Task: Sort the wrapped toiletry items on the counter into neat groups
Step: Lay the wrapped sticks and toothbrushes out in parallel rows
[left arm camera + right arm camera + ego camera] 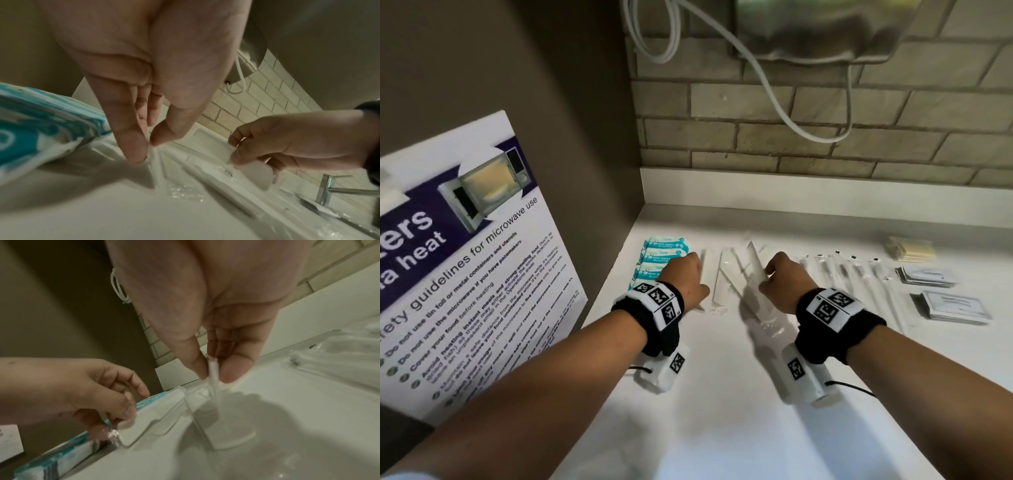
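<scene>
A clear-wrapped white item [213, 386] is pinched between thumb and fingers of the right hand [786, 274], its near end drooping toward the counter [722, 394]. A second wrapped strip [133, 430], possibly a comb, is pinched by the left hand [683, 277] just right of the teal wipe packets [664, 255]. Each item should be lowered flat, aligned parallel with its white neighbours, and released only once settled, so the slippery film is not dragged askew.
</scene>
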{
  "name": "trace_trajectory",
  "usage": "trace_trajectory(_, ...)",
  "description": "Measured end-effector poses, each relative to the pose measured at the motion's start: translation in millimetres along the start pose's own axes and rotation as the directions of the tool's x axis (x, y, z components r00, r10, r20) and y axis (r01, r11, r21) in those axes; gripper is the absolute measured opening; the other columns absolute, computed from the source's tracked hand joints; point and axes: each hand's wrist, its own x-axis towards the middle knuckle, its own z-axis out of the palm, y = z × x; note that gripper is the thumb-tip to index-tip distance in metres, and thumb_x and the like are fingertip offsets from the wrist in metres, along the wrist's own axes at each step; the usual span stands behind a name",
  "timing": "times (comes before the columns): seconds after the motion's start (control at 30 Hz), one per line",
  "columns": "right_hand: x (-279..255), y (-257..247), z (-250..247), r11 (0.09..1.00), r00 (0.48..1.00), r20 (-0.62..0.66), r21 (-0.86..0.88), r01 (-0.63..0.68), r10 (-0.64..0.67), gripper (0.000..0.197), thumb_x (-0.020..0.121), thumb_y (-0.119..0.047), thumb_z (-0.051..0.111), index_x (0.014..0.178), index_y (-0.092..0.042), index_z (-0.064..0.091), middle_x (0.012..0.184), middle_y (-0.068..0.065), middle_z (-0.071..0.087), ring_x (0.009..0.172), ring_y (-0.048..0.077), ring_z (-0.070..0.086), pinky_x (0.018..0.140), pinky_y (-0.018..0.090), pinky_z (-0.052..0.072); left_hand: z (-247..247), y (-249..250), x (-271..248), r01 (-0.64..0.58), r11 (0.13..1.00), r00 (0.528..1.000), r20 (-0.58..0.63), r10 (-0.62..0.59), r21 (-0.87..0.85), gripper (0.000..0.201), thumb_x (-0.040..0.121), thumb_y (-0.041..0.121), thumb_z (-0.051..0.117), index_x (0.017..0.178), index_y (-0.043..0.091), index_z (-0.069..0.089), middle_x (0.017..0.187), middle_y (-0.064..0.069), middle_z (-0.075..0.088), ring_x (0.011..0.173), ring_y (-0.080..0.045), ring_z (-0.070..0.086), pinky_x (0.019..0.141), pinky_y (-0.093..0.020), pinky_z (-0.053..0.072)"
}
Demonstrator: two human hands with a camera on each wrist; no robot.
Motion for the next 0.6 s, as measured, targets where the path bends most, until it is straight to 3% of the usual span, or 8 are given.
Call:
trace_trajectory(0.13, -1, 2, -5, 0.998, 0.999, -0.045, -0.063, 0.0, -0.003, 0.025, 0.086, -0.009, 0.055, 0.109, -0.002, 0.049, 0.09, 0.011, 0.058, 0.077, 0.027, 0.053, 0.064, 0.029, 0.041, 5, -5, 3, 0.003, 0.997, 1.0, 0.029, -0.005, 0.083, 0.029, 0.081, 0.016, 0.064, 0.111, 0.016, 0.063, 0.112, -0.004, 0.064, 0.099, -0.023, 0.062, 0.083, -0.028, 0.052)
trace_trajectory(0.3, 1, 10, -7, 0.985, 0.997, -0.083, -0.172, -0.021, 0.007, 0.03, 0.083, 0.0, 0.052, 0.112, -0.004, 0.046, 0.11, 0.014, 0.06, 0.083, 0.028, 0.053, 0.066, 0.03, 0.039, 4, 1, 3, -0.043, 0.991, 0.998, 0.04, 0.038, 0.129, 0.025, 0.083, 0.024, 0.064, 0.109, 0.021, 0.064, 0.112, 0.0, 0.065, 0.1, -0.023, 0.062, 0.085, -0.03, 0.052)
trace_trajectory(0.4, -2, 10, -1, 0.974, 0.998, -0.056, -0.224, -0.031, 0.019, 0.034, 0.086, 0.001, 0.05, 0.119, -0.005, 0.044, 0.117, 0.015, 0.054, 0.097, 0.033, 0.06, 0.071, 0.034, 0.045, 2, 10, 0, -0.112, 0.987, 0.993, 0.046, 0.108, 0.113, 0.022, 0.087, 0.024, 0.061, 0.107, 0.024, 0.068, 0.113, 0.001, 0.066, 0.101, -0.02, 0.062, 0.086, -0.028, 0.051)
trace_trajectory(0.53, -3, 5, 4, 0.955, 0.999, -0.009, -0.293, -0.039, 0.038, 0.03, 0.092, -0.01, 0.047, 0.123, -0.008, 0.05, 0.124, 0.015, 0.048, 0.107, 0.035, 0.06, 0.089, 0.04, 0.051, 4, 20, -1, -0.181, 0.972, 0.982, 0.092, 0.168, 0.153, 0.021, 0.086, 0.026, 0.062, 0.104, 0.027, 0.072, 0.112, 0.002, 0.069, 0.103, -0.021, 0.063, 0.089, -0.028, 0.05)
trace_trajectory(0.6, -2, 2, 5, 0.953, 0.998, 0.027, -0.3, -0.042, 0.053, 0.03, 0.093, -0.02, 0.045, 0.118, -0.008, 0.056, 0.124, 0.013, 0.05, 0.11, 0.033, 0.06, 0.089, 0.039, 0.05, 6, 20, -1, -0.194, 0.961, 0.975, 0.147, 0.166, 0.198, 0.016, 0.084, 0.03, 0.064, 0.098, 0.026, 0.072, 0.112, -0.001, 0.07, 0.104, -0.023, 0.064, 0.091, -0.03, 0.051)
